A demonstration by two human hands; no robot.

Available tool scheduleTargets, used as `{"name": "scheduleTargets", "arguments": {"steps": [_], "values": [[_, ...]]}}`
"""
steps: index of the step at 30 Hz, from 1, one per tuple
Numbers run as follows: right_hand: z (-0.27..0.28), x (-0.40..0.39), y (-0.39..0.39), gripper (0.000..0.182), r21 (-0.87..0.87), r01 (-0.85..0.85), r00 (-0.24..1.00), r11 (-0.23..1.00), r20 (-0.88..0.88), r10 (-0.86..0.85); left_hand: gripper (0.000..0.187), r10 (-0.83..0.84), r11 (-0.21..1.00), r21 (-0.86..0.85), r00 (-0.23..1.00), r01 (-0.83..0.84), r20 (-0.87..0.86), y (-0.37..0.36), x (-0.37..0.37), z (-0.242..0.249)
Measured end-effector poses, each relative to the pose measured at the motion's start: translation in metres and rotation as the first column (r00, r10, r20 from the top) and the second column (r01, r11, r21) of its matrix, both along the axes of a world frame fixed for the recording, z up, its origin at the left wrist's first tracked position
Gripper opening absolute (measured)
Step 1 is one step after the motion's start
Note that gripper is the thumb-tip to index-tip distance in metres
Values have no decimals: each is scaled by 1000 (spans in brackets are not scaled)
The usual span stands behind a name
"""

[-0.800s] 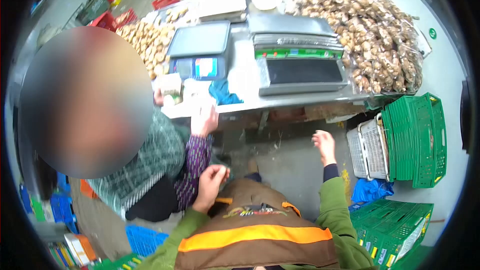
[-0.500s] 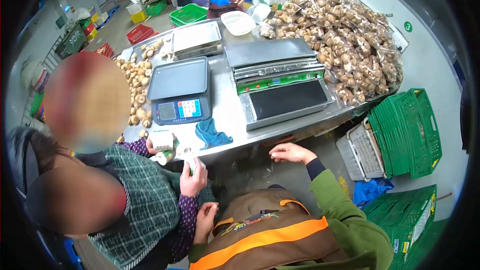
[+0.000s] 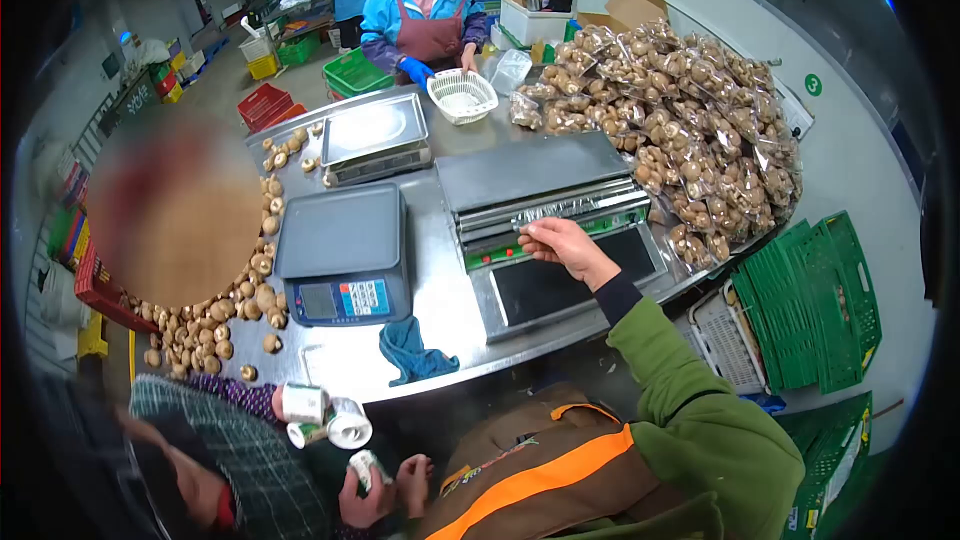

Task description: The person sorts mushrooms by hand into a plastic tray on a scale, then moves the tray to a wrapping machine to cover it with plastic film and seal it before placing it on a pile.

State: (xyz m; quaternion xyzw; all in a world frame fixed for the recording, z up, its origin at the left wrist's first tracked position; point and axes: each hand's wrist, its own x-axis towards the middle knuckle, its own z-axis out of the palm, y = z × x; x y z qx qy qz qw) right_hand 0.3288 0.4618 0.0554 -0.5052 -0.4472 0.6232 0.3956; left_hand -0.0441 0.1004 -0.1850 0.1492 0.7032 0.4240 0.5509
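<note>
Reading the wall sign (image 3: 813, 85) yields a green "3"; print on the scale (image 3: 340, 230) and rolls (image 3: 303, 403) is illegible. Your hands are apart: the right hand (image 3: 568, 248) curls at the film (image 3: 560, 209) of the wrapping machine (image 3: 535, 170), the left hand (image 3: 413, 483) beside a co-worker's hand (image 3: 364, 502); you cannot tell whether either grips anything

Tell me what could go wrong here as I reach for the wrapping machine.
The clear film near your right hand might crumple or tear if you catch it unevenly.
The heaped bagged mushrooms beside the wrapping machine could slide against it.
The blue cloth lies at the table's front edge and might get dragged off.
</note>
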Motion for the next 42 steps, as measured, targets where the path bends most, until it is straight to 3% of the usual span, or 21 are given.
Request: {"name": "scheduleTargets", "arguments": {"steps": [3, 5, 7, 9, 11, 13, 15, 17, 19, 20, 22, 23, 27, 31, 33, 35, 37, 38, 40, 41, 42], "values": [[10, 30, 60, 25, 45, -23, 999, 999, -45, 25, 26, 23, 999, -52, 986, -15, 167, 52, 49, 20], [25, 56, 107, 24, 17, -20, 994, 1000, -111, 22, 30, -49, 984, -160, 986, 74, 157, 94, 80, 45], [34, 87, 160, 24, -2, -1, 993, 1000, -119, 1, 53, -128, 941, -299, 985, 158, 117, 130, 107, 51], [41, 117, 214, 22, -9, -4, 988, 1000, -155, 3, 61, -90, 954, -264, 974, 144, 206, 153, 128, 41], [42, 138, 267, 20, -14, 36, 994, 999, -103, -37, 59, 6, 970, -238, 975, 49, 224, 173, 151, 35], [35, 154, 317, 19, -31, 76, 996, 997, -45, -77, 57, 152, 935, -351, 958, -58, 245, 188, 165, 16], [18, 164, 367, 18, -83, 28, 987, 996, 159, -14, 53, 272, 916, -361, 933, -175, 238, 190, 173, -2], [-31, 184, 435, 20, -144, -62, 986, 988, 144, 83, 53, 381, 887, -356, 901, -292, 209, 195, 183, 7], [-68, 188, 497, 26, 175, -115, 709, 978, 704, -42, 49, 383, 877, -386, 902, -287, 199, 193, 182, 4], [-75, 186, 519, 26, 163, -129, 715, 978, 699, -22, 42, 438, 841, -453, 865, -297, 245, 184, 173, -9], [-88, 177, 556, 30, 416, -260, 251, 871, 900, -355, 41, 503, 782, -536, 830, -318, 241, 173, 162, -16], [-94, 172, 574, 30, 410, -272, 269, 870, 901, -341, 40, 496, 773, -543, 846, -328, 195, 177, 165, -14], [-112, 161, 644, 37, 390, -277, 70, 878, 920, -386, 39, 466, 749, -570, 880, -339, 90, 189, 174, -2], [-134, 157, 680, 28, 542, -356, 148, 761, 837, -527, 39, 423, 735, -594, 906, -328, 22, 193, 182, 7], [-142, 165, 701, 22, 427, -419, 165, 801, 904, -395, 39, 381, 735, -604, 924, -308, -8, 193, 182, 11], [-148, 161, 709, 23, 469, -375, 189, 800, 883, -429, 40, 321, 740, -614, 946, -275, -36, 190, 181, 16], [-134, 155, 714, 23, 627, -263, 400, 733, 762, -509, 40, 202, 758, -620, 977, -204, -74, 186, 182, 22], [-122, 154, 715, 23, 618, -272, 393, 738, 771, -500, 41, 106, 769, -621, 989, -148, -105, 184, 183, 22], [-90, 143, 709, 23, 827, -9, 706, 562, 403, -582, 41, 2, 774, -627, 991, -88, -136, 183, 186, 25], [-85, 137, 703, 23, 828, -11, 703, 561, 405, -585, 41, 0, 776, -626, 991, -83, -131, 184, 187, 24], [-82, 134, 698, 24, 883, -20, 730, 468, 333, -596, 41, 349, 752, -578, 936, -315, -57, 188, 189, 20]]}}
